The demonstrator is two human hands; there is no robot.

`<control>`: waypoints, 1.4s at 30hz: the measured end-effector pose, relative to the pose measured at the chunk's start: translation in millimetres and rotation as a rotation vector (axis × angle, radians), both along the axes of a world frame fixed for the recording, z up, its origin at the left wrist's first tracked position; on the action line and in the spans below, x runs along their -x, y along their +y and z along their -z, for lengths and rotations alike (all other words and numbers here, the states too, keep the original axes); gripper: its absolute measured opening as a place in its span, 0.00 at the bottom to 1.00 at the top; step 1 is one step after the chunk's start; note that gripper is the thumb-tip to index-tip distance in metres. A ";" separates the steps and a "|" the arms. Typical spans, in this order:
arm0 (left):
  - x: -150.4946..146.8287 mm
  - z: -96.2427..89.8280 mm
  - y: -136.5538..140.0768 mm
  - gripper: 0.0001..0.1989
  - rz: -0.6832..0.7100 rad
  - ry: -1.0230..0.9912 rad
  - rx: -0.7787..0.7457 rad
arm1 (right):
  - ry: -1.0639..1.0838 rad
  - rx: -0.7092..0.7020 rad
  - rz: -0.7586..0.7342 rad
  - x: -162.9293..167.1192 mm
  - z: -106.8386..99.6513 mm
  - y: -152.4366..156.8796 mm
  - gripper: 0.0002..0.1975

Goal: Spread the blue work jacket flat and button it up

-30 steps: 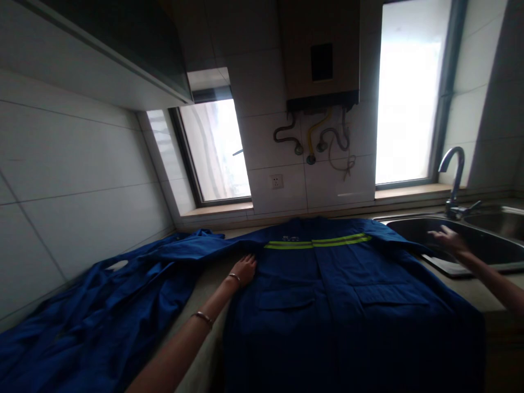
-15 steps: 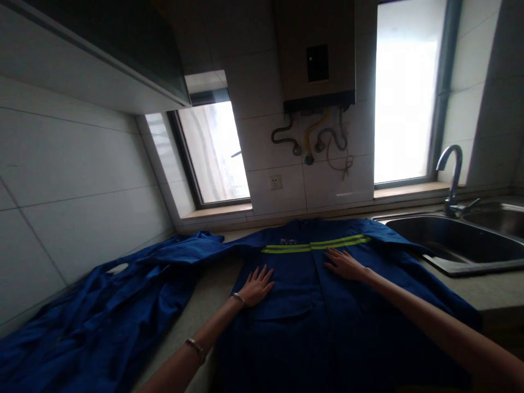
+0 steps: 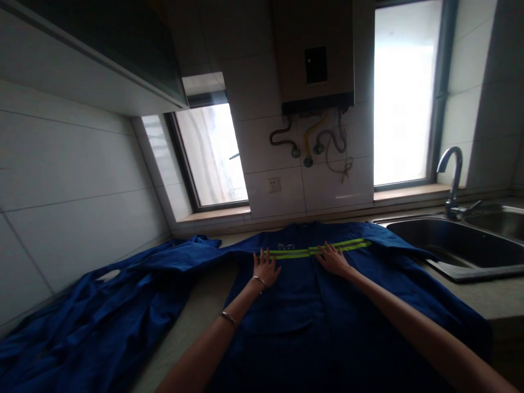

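Note:
A blue work jacket (image 3: 286,300) lies spread front side up on the counter, its collar toward the wall. A yellow-green reflective stripe (image 3: 354,244) crosses its chest, with small white lettering above it on the left. My left hand (image 3: 266,269) rests flat on the left chest, fingers spread, fingertips at the stripe. On the other side of the front closure, my right hand (image 3: 333,260) lies open with its fingertips on the stripe. Neither hand grasps the cloth. The jacket's lower part fades into shadow at the bottom.
More crumpled blue cloth (image 3: 102,322) covers the left of the counter (image 3: 184,316) along the tiled wall. At right is a steel sink (image 3: 442,240) with a tap (image 3: 454,180). A water heater (image 3: 317,54) hangs above, and a cabinet (image 3: 102,54) overhangs the left side.
My left hand has slid up the jacket, away from me, to the reflective stripe. My right hand has shifted slightly left and up onto the stripe. The jacket stays spread out.

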State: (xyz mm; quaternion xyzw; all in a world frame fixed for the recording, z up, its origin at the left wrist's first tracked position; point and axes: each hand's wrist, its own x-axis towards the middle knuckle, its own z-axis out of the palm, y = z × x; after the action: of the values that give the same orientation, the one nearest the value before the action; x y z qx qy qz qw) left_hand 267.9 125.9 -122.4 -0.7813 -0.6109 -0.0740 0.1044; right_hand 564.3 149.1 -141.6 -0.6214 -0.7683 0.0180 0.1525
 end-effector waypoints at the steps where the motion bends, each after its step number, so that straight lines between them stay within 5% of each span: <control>1: 7.6 0.9 9.4 0.32 -0.051 0.006 -0.047 | -0.013 0.003 0.040 -1.3 0.9 8.1 0.33; 3: 27.6 2.4 27.6 0.33 -0.182 0.008 -0.053 | -0.046 -0.004 0.114 -9.8 3.3 25.4 0.33; 7: 62.1 8.1 59.0 0.37 -0.381 -0.044 0.166 | -0.055 0.056 0.208 -36.5 10.4 59.4 0.33; 15: 73.1 21.2 97.9 0.39 -0.362 -0.014 0.206 | -0.051 0.143 0.204 -46.2 12.0 89.2 0.32; 21: 73.1 26.5 102.6 0.36 -0.347 0.030 0.110 | -0.003 -0.260 0.281 -24.8 -8.2 72.7 0.22; 23: 68.1 25.0 98.3 0.35 -0.329 0.053 0.034 | 0.026 -0.260 0.229 -5.2 -15.7 66.4 0.20; 30: 0.8 6.1 70.4 0.27 -0.201 -0.005 -0.138 | 0.079 0.006 0.023 53.0 -17.3 55.9 0.22; 37: -107.2 6.0 66.5 0.19 0.071 -0.396 0.081 | 0.235 0.105 -0.006 17.7 -11.0 76.7 0.12; 42: -131.3 17.8 59.2 0.17 0.230 -0.463 0.092 | 0.404 0.223 -0.062 -2.8 -2.8 88.4 0.13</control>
State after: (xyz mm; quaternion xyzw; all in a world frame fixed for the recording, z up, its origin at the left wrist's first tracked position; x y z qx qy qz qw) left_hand 399.2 185.2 -140.3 -0.8119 -0.5283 -0.2342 -0.0828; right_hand 567.1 237.5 -138.8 -0.5944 -0.7341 0.2313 0.2331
